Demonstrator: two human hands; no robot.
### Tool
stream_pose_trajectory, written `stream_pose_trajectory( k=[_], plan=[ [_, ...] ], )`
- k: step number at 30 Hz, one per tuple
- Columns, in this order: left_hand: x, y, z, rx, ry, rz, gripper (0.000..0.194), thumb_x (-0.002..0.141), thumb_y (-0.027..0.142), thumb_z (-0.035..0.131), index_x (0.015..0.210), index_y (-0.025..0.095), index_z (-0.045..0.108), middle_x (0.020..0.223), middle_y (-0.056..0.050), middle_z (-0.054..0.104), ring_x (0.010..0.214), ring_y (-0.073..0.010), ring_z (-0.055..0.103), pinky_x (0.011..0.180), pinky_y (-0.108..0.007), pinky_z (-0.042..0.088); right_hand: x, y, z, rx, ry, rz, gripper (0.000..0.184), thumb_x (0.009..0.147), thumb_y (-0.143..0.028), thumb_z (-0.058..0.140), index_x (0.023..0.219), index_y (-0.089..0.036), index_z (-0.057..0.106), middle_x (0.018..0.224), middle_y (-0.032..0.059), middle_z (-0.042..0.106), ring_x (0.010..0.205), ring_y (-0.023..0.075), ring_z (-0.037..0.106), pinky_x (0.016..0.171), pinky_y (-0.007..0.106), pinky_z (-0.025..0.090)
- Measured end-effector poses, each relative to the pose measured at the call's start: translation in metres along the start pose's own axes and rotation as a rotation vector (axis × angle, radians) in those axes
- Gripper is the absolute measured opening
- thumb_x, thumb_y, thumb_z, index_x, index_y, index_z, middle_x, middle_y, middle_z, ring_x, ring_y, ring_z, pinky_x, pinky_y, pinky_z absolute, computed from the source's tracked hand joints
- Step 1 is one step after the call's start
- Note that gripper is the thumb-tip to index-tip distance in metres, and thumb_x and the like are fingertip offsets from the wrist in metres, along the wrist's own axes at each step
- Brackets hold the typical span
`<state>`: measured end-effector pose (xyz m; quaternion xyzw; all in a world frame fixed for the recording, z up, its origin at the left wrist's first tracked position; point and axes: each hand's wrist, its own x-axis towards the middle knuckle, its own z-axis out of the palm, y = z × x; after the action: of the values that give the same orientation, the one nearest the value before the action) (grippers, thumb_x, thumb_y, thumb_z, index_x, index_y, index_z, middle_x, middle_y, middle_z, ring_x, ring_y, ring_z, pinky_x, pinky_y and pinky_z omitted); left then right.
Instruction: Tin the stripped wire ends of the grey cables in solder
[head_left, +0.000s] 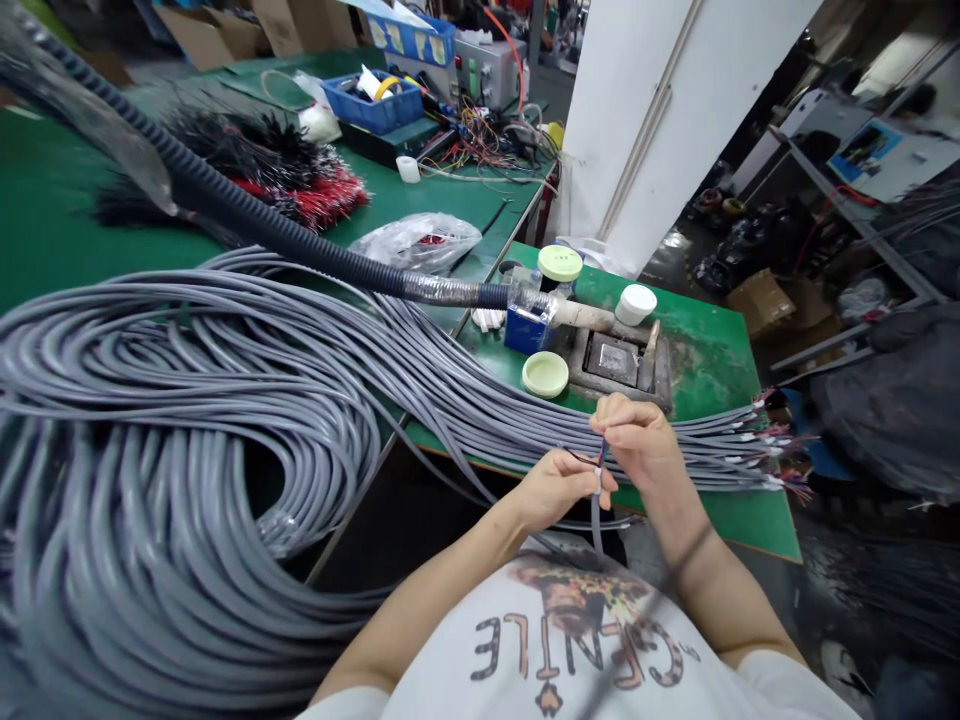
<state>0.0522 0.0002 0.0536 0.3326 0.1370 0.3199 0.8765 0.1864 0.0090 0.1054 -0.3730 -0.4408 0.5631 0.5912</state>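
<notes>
Fingers (pixel 586 484) of the left hand (pixel 553 490) pinch a gray cable (pixel 596 520) near its end, those of the right hand (pixel 637 438) closed on its thin wires (pixel 602 453).

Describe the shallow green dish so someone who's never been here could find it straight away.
From the white pillar, come down to the green table at its foot. The dish sits between the blue box and the gray cables. It is round, pale green and shows its hollow inside, unlike the taller, green-topped jar behind the box.
</notes>
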Motion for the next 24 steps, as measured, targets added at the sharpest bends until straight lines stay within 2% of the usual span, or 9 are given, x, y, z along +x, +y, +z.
stream_pose_trajectory(
  k=[3,6,7,9,11,13,17,20,24],
  plan=[
    [-0.002,0.004,0.001,0.009,0.051,0.019,0.039,0.061,0.048,0.081,0.064,0.010,0.073,0.058,-0.006,0.062,0.059,-0.0138,0.054,0.066,-0.028,0.041,0.008,-0.010,-0.008,0.110,0.118,-0.026,0.010,0.061,-0.016,0.074,0.058,-0.024,0.070,0.060,-0.0027,0.050,0.062,0.0112,0.046,0.061,0.029,0.040],
    [-0.006,0.002,-0.003,0.028,0.059,0.023,0.038,0.060,0.046,0.082,0.067,0.010,0.074,0.058,-0.006,0.063,0.060,-0.0149,0.056,0.067,-0.029,0.043,0.014,-0.031,-0.029,0.166,0.247,-0.191,0.012,0.066,-0.021,0.074,0.058,-0.025,0.067,0.059,-0.0048,0.049,0.057,0.0085,0.043,0.058,0.026,0.039],
    [-0.007,0.001,-0.005,0.026,0.078,0.030,0.037,0.061,0.045,0.082,0.068,0.010,0.074,0.059,-0.007,0.063,0.060,-0.0149,0.056,0.066,-0.029,0.043,0.013,-0.037,-0.035,0.093,0.259,-0.225,0.009,0.067,-0.021,0.074,0.061,-0.026,0.069,0.060,-0.0047,0.052,0.058,0.0086,0.044,0.059,0.026,0.040],
    [-0.008,-0.003,-0.009,0.026,0.140,0.048,0.033,0.062,0.042,0.082,0.069,0.010,0.074,0.062,-0.006,0.065,0.060,-0.0140,0.057,0.065,-0.028,0.044,0.007,-0.044,-0.040,-0.222,0.176,-0.185,0.005,0.069,-0.022,0.074,0.066,-0.024,0.072,0.064,-0.0024,0.059,0.063,0.0111,0.050,0.062,0.028,0.041],
    [-0.007,-0.004,-0.011,0.049,0.184,0.056,0.030,0.062,0.039,0.082,0.071,0.011,0.073,0.067,-0.006,0.067,0.060,-0.0130,0.058,0.064,-0.027,0.045,-0.002,-0.044,-0.034,-0.579,0.032,-0.091,0.004,0.074,-0.025,0.073,0.071,-0.023,0.074,0.069,0.0008,0.063,0.067,0.0143,0.055,0.065,0.030,0.042],
    [-0.005,-0.003,-0.009,0.079,0.201,0.065,0.028,0.061,0.036,0.083,0.069,0.012,0.072,0.070,-0.004,0.067,0.060,-0.0128,0.059,0.064,-0.027,0.047,-0.010,-0.039,-0.021,-0.831,-0.053,-0.063,0.008,0.077,-0.028,0.071,0.074,-0.022,0.074,0.071,0.0022,0.064,0.068,0.0156,0.056,0.065,0.031,0.042],
    [-0.002,0.000,-0.002,0.148,0.209,0.114,0.027,0.060,0.035,0.083,0.062,0.012,0.069,0.067,-0.003,0.064,0.063,-0.0140,0.059,0.066,-0.029,0.050,-0.014,-0.030,0.005,-1.089,-0.054,-0.210,0.013,0.077,-0.032,0.071,0.071,-0.021,0.070,0.068,0.0026,0.060,0.069,0.0169,0.053,0.067,0.034,0.041],
    [-0.003,-0.001,-0.001,0.221,0.227,0.160,0.025,0.062,0.034,0.082,0.063,0.012,0.069,0.068,-0.003,0.063,0.069,-0.0145,0.059,0.071,-0.029,0.050,-0.013,-0.028,0.010,-1.151,-0.042,-0.286,0.015,0.081,-0.028,0.066,0.068,-0.022,0.068,0.066,0.0022,0.060,0.068,0.0166,0.052,0.069,0.035,0.041],
    [-0.005,-0.004,-0.006,0.235,0.302,0.182,0.022,0.064,0.034,0.081,0.065,0.014,0.071,0.071,-0.002,0.065,0.071,-0.0142,0.060,0.072,-0.028,0.049,-0.016,-0.026,0.005,-0.996,0.021,-0.251,0.016,0.084,-0.026,0.064,0.069,-0.022,0.070,0.067,0.0012,0.060,0.066,0.0150,0.054,0.065,0.032,0.043]
  ],
)
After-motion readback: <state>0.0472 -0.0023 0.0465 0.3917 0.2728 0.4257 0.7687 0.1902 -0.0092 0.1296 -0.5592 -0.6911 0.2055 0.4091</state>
